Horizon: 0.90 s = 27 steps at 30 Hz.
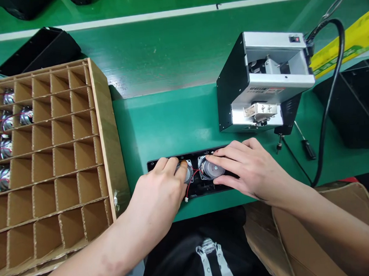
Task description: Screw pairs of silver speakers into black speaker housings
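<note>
Green table (pixel 171 122), one long black panel (pixel 205 188), two round grey metal speakers (pixel 214 170): my right grip (pixel 240 167) pinches one; left grip (pixel 159 188), can't tell.

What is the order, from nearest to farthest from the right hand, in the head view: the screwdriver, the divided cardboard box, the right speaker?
From the right hand:
1. Right speaker: at its fingertips, touched by them.
2. Screwdriver: to the right, on the green table.
3. Divided cardboard box: far over on the left side.
</note>
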Tool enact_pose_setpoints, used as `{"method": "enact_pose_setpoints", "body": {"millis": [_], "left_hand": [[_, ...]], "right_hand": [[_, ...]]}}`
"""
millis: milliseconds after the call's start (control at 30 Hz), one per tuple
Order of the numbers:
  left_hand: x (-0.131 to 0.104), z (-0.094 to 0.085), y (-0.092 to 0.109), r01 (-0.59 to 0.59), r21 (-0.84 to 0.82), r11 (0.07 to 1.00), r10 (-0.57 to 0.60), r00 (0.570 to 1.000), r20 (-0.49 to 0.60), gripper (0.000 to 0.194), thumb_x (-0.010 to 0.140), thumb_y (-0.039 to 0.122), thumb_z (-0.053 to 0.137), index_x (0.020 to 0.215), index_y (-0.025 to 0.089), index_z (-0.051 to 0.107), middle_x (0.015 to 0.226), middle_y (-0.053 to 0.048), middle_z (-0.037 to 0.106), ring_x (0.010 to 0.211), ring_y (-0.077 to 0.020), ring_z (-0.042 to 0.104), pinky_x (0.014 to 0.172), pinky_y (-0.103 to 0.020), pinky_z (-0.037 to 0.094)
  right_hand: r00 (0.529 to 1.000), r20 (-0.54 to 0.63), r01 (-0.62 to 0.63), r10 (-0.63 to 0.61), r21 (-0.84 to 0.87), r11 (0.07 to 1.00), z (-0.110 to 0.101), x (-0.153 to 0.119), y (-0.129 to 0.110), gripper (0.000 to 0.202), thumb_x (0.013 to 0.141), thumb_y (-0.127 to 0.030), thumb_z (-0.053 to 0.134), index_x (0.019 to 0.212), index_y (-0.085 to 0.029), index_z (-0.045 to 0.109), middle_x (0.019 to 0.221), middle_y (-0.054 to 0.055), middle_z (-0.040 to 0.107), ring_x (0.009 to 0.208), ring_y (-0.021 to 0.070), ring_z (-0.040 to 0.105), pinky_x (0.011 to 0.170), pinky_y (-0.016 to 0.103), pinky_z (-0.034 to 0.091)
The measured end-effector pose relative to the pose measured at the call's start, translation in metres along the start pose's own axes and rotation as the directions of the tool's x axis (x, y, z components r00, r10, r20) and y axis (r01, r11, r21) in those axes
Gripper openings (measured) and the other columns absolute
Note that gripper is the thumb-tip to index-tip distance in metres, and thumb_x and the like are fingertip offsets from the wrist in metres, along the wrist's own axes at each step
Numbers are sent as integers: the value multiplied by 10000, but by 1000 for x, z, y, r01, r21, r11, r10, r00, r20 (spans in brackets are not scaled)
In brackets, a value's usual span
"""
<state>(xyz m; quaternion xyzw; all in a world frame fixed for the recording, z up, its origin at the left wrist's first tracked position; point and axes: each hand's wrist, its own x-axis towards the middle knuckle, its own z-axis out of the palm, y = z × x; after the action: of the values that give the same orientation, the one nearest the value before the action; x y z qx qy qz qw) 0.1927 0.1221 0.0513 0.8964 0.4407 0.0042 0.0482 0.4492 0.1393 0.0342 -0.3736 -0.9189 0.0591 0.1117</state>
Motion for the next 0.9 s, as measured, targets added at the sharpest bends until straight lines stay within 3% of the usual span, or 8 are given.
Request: {"method": "enact_pose_setpoints", "body": {"millis": [100, 333, 900], "left_hand": [[-1, 1, -2, 35, -47, 998, -35, 999, -10, 310, 898, 282, 694, 1175, 146, 662, 994, -87, 678, 844, -268, 643, 530, -360, 558], [-2, 6, -8, 54, -127, 990, -55, 998, -5, 225, 992, 308, 543, 1122, 192, 686, 1000, -84, 669, 830, -238, 622, 592, -337, 553], [-6, 13, -17, 13, -168, 986, -27, 996, -80, 287, 990, 327, 597, 1221, 184, 690, 1150, -79, 728, 929, -243, 693, 687, -358, 611]], "right_hand": [[1000, -7, 0, 0, 13, 1000, 2, -1, 2, 389, 987, -399, 655, 1307, -183, 621, 1183, 24, 706, 1020, 202, 607, 801, 385, 320], [1000, -5, -4, 4, 50, 999, 2, -2, 4, 364, 1013, -406, 617, 1282, -162, 622, 1189, 43, 721, 1022, 193, 601, 815, 386, 309], [1000, 3, -12, 12, 57, 998, 0, 1, 6, 286, 987, -377, 664, 1222, -215, 648, 1166, 10, 718, 1005, 194, 612, 826, 392, 308]]}}
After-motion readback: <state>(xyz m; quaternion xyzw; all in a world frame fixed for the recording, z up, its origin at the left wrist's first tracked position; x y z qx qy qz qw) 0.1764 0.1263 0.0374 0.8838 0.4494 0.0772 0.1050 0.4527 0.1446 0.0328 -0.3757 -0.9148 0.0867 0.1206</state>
